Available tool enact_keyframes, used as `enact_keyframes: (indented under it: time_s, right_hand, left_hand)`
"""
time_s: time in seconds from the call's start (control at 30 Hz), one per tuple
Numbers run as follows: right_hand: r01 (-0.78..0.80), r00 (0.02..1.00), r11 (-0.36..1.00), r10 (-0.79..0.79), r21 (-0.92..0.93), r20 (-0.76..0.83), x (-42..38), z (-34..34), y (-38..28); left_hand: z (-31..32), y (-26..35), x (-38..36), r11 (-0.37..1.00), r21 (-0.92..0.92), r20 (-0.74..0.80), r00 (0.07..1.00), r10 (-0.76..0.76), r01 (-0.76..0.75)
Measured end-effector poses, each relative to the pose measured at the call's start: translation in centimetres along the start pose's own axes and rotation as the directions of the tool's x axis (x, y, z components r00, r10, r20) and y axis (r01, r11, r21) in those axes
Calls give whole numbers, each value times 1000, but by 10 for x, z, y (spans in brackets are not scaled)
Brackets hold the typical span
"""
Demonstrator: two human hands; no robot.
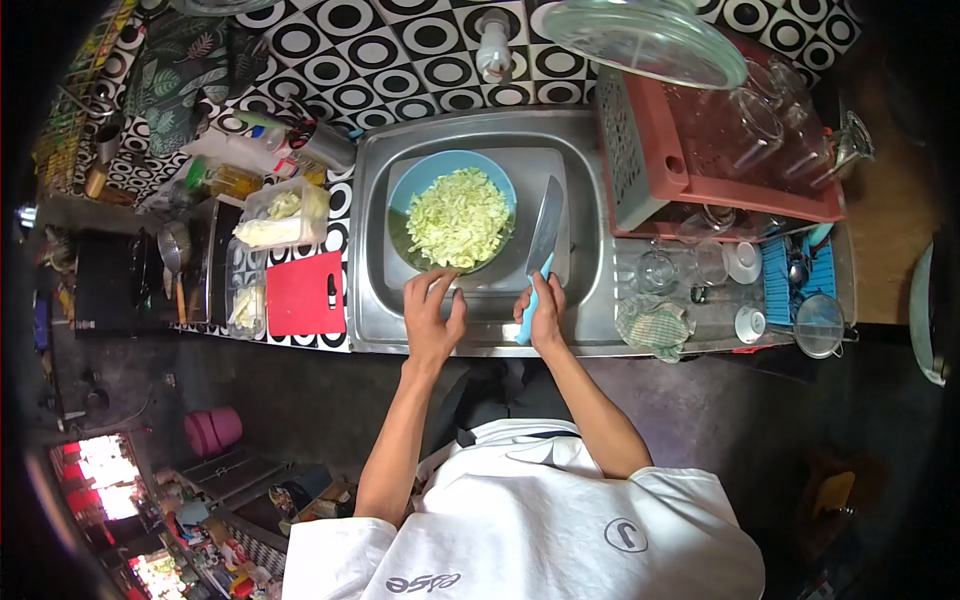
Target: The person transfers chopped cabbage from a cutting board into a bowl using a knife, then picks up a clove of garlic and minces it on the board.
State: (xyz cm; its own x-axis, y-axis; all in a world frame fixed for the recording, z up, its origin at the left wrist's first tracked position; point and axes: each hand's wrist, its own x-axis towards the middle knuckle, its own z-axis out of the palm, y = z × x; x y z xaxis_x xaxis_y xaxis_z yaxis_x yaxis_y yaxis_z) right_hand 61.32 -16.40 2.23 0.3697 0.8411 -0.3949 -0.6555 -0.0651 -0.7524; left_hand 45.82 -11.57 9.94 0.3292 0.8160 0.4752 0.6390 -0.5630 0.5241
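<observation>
A kitchen tabletop with black-and-white circle tiles runs round a steel sink (480, 330), where a grey cutting board (560, 200) lies. On it, the blue bowl (452, 215) is heaped with shredded cabbage (460, 218), so most cutting looks done; no uncut piece shows. The left hand (433, 315) rests half-open and empty at the bowl's near rim. The right hand (541, 315) grips the knife (543, 240) by its blue handle, blade lying on the board. Whether scraps remain under the hands is hidden.

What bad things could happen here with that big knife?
The knife lies with its blade beside the left hand, so a slip of the right hand could nick fingers. The blue bowl, heaped with chopped cabbage, could spill into the sink if bumped.
</observation>
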Motion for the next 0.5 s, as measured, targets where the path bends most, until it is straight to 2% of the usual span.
enact_keyframes:
  time_s: [0.2, 0.3, 0.37, 0.43, 0.5]
  right_hand:
    - [-55, 998, 998, 55, 3, 24, 11, 27, 7]
    - [-29, 998, 1000, 29, -3, 47, 2, 32, 9]
    - [45, 996, 995, -38, -92, 79, -2, 32, 12]
    - [48, 995, 988, -35, -144, 94, -7, 37, 9]
    - [118, 993, 875, -90, -469, 83, -14, 42, 2]
  left_hand:
    - [-32, -16, -34, 987, 17, -48, 987, -156, 157]
    - [-45, -19, -53, 973, 32, -59, 972, -226, 228]
    - [-50, -24, -67, 954, 6, -51, 953, -298, 299]
    - [-54, -31, -81, 943, -5, -52, 942, -332, 333]
    - [-58, -37, -91, 938, 10, -51, 937, -347, 348]
